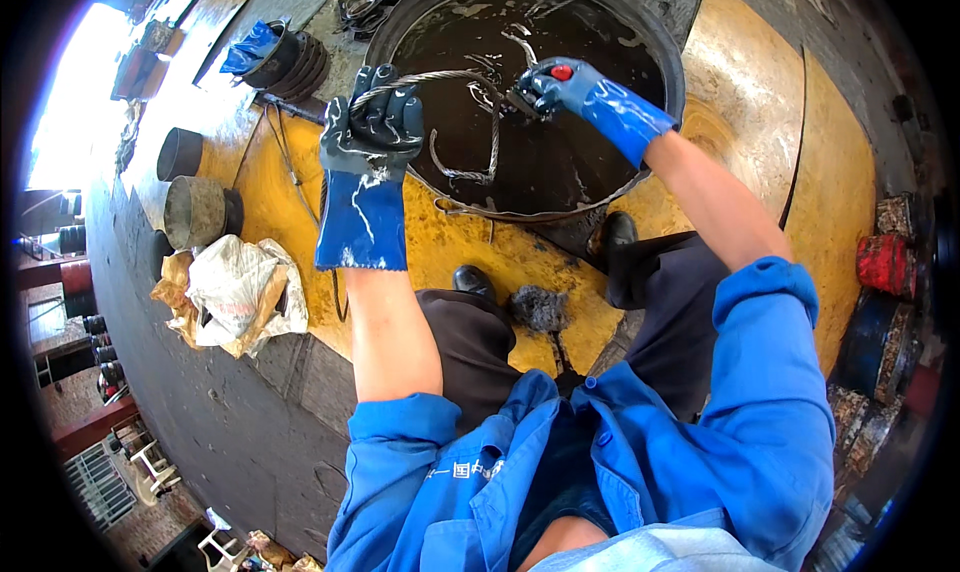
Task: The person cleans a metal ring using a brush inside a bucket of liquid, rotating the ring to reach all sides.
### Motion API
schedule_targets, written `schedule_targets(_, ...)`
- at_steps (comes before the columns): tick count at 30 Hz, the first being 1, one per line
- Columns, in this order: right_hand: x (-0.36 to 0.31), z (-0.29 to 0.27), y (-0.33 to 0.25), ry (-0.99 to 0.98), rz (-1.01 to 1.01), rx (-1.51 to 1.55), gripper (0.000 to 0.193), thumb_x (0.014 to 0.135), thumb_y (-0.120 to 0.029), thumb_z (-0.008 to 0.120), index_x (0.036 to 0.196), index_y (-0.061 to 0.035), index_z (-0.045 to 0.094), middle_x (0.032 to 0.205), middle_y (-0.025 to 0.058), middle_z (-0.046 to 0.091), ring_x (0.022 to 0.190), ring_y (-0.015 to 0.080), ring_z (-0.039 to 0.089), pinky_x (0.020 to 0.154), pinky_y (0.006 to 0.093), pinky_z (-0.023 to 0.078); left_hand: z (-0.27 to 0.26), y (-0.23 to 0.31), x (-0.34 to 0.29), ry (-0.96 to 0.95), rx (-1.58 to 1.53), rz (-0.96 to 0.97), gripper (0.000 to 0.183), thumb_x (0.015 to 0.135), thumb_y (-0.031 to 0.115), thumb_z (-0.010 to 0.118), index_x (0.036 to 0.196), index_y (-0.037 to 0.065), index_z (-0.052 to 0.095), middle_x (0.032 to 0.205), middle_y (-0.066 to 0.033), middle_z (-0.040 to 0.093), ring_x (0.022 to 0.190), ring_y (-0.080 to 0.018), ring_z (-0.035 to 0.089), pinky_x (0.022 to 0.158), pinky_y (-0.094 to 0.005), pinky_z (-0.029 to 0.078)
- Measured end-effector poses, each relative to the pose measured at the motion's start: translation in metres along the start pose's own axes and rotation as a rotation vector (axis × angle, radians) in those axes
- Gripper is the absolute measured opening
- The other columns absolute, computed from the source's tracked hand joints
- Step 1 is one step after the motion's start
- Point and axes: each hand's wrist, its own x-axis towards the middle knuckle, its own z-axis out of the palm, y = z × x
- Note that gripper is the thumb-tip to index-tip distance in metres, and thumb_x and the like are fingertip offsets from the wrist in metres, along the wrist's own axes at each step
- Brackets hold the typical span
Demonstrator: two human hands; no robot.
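Note:
My left hand (372, 122), in a blue and black rubber glove, is raised at the near left rim of a round tub (672, 67) of dark liquid. Its fingers curl round a twisted steel wire rope (440, 75), which bends down over the liquid and hooks back at its lower end. In a matching glove, my right hand (560, 87) is closed over the tub on a red-ended tool (562, 72). Most of that tool is hidden in the fist; a dark part shows beside the rope's bend, and I cannot tell whether they touch.
A grey shaggy brush head (538, 309) lies between my shoes on the yellow boards. To the left are a crumpled white sack (240, 287), metal cylinders (195, 212) and a dark bucket (275, 62) with blue material. A red can (885, 262) stands at right.

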Motion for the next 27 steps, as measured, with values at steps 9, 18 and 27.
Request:
schedule_targets(9,-0.054,0.043,0.0,-0.057,-0.035,0.1,0.027,0.096,-0.023,0.068,0.121,-0.0152,0.068,0.089,0.0024,0.074,0.065,0.0094,0.064,0.06,0.0284,0.054,-0.001,-0.017,0.01,-0.022,-0.056,-0.114,0.047,0.091,0.034,0.059,0.131,0.009,0.061,0.131,-0.0115,0.064,0.12,-0.033,0.059,0.097,-0.0537,0.048)
schedule_targets(18,-0.054,0.019,-0.034,-0.361,0.097,-0.052,0.032,0.094,-0.03,0.069,0.124,-0.0191,0.07,0.1,0.0017,0.074,0.079,0.0112,0.066,0.074,0.0314,0.056,-0.005,-0.025,0.005,0.08,0.004,-0.023,0.047,0.09,0.029,0.061,0.128,0.001,0.061,0.124,-0.0151,0.067,0.115,-0.0311,0.064,0.097,-0.049,0.052)
schedule_targets(27,-0.043,0.031,-0.009,-0.279,0.05,-0.215,0.029,0.09,-0.04,0.07,0.108,-0.0182,0.076,0.092,0.0025,0.075,0.079,0.0151,0.067,0.078,0.0333,0.054,-0.012,-0.036,0.019,0.03,-0.028,-0.178,0.049,0.091,0.031,0.055,0.13,0.001,0.061,0.128,-0.0151,0.066,0.12,-0.0322,0.061,0.101,-0.0507,0.049)
